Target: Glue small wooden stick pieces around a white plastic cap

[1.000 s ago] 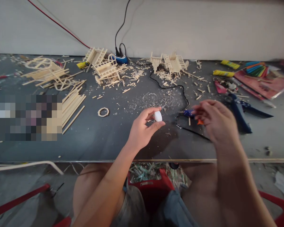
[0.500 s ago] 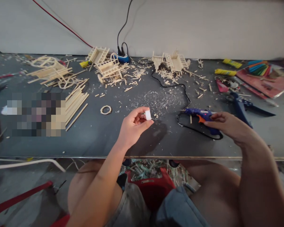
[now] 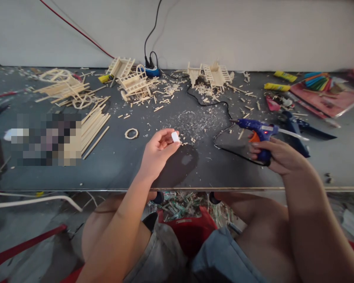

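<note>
Between the thumb and fingers of my left hand (image 3: 158, 152) is a small white block-like piece (image 3: 175, 137), held above the grey table. My right hand (image 3: 279, 155) grips a blue hot glue gun (image 3: 258, 129) with an orange trigger and a small red light. Its nozzle points left, and a clear glue stick (image 3: 293, 134) juts out of its back. The black cord (image 3: 234, 155) runs from the gun's handle. A small ring of wooden bits (image 3: 131, 134) lies on the table left of my left hand.
Small wooden cart models (image 3: 135, 85) and another cart (image 3: 216, 75) stand along the wall among stick scraps. A bundle of sticks (image 3: 96, 129) lies at the left. Blue pliers-like cutters (image 3: 297, 135) sit behind my right hand. A power socket (image 3: 151, 71) is by the wall.
My right hand has lifted the glue gun off the table, its fingers now wrapped round the handle. My left hand, with the white piece, has shifted slightly left in view.
</note>
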A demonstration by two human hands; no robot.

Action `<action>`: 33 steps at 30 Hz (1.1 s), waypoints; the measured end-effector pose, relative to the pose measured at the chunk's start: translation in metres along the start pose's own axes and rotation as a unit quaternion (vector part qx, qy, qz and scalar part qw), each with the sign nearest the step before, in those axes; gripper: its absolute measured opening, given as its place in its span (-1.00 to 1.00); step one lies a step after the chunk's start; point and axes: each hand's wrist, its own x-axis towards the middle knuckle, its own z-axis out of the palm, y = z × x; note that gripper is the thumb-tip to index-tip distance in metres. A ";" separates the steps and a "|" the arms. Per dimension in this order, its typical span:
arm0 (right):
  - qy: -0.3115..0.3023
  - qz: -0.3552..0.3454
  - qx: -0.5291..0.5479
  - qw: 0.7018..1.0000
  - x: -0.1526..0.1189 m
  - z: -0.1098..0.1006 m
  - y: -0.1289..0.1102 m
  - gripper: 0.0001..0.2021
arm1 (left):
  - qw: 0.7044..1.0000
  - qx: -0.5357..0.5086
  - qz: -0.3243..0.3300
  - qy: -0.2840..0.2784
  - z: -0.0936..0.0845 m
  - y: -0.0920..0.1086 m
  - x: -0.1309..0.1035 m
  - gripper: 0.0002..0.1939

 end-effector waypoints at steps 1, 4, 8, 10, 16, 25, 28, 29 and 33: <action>-0.001 -0.003 0.015 1.000 -0.003 0.002 0.000 -0.85 | 1.000 0.005 0.002 -0.001 0.000 0.000 0.000 -0.64; -0.014 -0.019 0.055 0.998 -0.010 0.007 -0.002 -0.85 | 1.000 0.023 0.011 -0.003 0.001 0.000 0.000 -0.65; -0.040 -0.068 0.064 0.995 -0.015 0.012 -0.007 -0.76 | 0.999 0.036 0.020 0.008 0.005 0.002 0.000 -0.67; -0.044 -0.089 0.065 0.993 -0.014 0.014 -0.009 -0.77 | 0.999 0.028 0.021 0.011 0.007 0.002 0.001 -0.67; -0.101 -0.051 0.099 0.989 -0.013 0.029 -0.004 -0.79 | 0.999 0.047 0.022 0.000 0.013 -0.003 0.002 -0.64; -0.206 -0.065 -0.002 0.976 -0.012 0.058 0.015 -0.84 | 0.990 0.129 0.047 -0.024 0.020 -0.001 0.003 -0.68; -0.236 -0.039 0.010 0.971 -0.014 0.064 0.019 -0.86 | 0.987 0.151 0.050 -0.022 0.022 0.000 0.004 -0.69; -0.239 -0.032 0.019 0.970 -0.015 0.065 0.020 -0.87 | 0.987 0.151 0.049 -0.025 0.023 0.000 0.004 -0.70; -0.245 -0.030 0.039 0.968 -0.018 0.072 0.022 -0.86 | 0.991 0.121 0.033 -0.051 0.028 0.000 0.002 -0.67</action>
